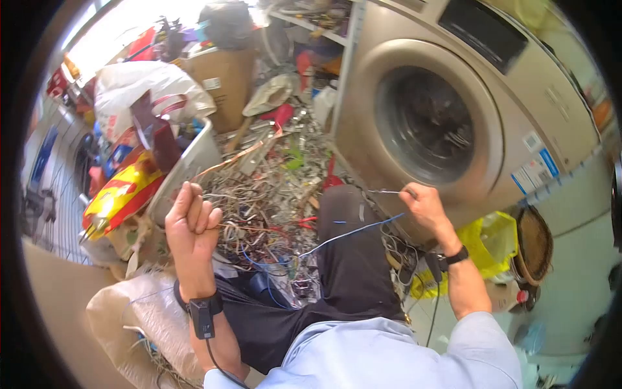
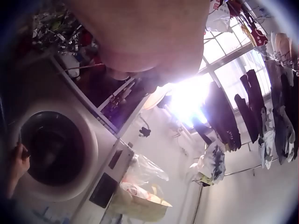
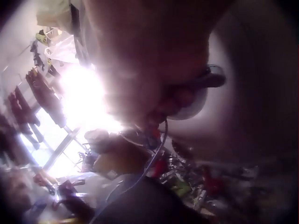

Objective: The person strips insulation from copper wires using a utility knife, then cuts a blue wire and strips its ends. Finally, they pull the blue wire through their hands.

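My left hand (image 1: pixel 193 227) is raised over the left knee side, fingers curled, thumb and forefinger pinching the end of a thin copper-coloured wire (image 1: pixel 240 154). That wire slants away towards the scrap heap (image 1: pixel 259 201). Beside the washing machine door, my right hand (image 1: pixel 424 206) grips a slim tool (image 1: pixel 383 191) with a metal tip; its dark handle (image 3: pixel 210 80) sticks out of the fist in the right wrist view. A blue wire (image 1: pixel 343 235) crosses the right thigh and ends just below the right hand. Glare and shadow hide the right fingers' details.
A washing machine (image 1: pixel 363 97) stands close in front on the right. At left, a white bin (image 1: pixel 188 172) holds bags and packets. Behind stands a cardboard box (image 1: pixel 223 84). A yellow bag (image 1: pixel 489 243) lies at right, a stuffed sack (image 1: pixel 149 311) at lower left.
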The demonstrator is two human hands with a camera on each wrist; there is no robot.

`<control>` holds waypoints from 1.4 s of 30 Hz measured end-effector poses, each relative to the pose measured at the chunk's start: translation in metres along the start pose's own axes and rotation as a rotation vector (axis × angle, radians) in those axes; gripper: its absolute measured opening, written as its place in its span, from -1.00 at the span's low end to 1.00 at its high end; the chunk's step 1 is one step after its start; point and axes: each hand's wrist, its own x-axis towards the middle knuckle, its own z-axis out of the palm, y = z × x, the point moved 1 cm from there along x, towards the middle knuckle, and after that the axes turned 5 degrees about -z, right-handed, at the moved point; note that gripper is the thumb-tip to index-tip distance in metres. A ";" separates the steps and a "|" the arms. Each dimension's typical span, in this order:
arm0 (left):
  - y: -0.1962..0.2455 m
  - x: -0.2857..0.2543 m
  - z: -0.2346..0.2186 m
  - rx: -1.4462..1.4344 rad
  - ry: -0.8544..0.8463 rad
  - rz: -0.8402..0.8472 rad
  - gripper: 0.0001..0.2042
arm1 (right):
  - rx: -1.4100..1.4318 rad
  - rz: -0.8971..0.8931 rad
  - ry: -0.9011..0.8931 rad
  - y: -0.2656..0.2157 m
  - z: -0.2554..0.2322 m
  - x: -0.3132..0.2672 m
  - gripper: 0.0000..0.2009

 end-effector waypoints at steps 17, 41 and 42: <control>-0.038 0.004 0.057 -0.012 -0.091 -0.074 -0.77 | 0.131 -0.357 -0.252 -0.138 0.093 -0.044 -0.84; 0.196 -0.038 -0.063 0.390 0.490 0.559 -0.84 | -0.210 0.078 -0.094 -0.016 0.007 -0.155 -0.76; 0.191 -0.040 -0.057 0.389 0.498 0.560 -0.84 | -0.133 0.052 -0.019 -0.051 0.003 -0.132 -0.71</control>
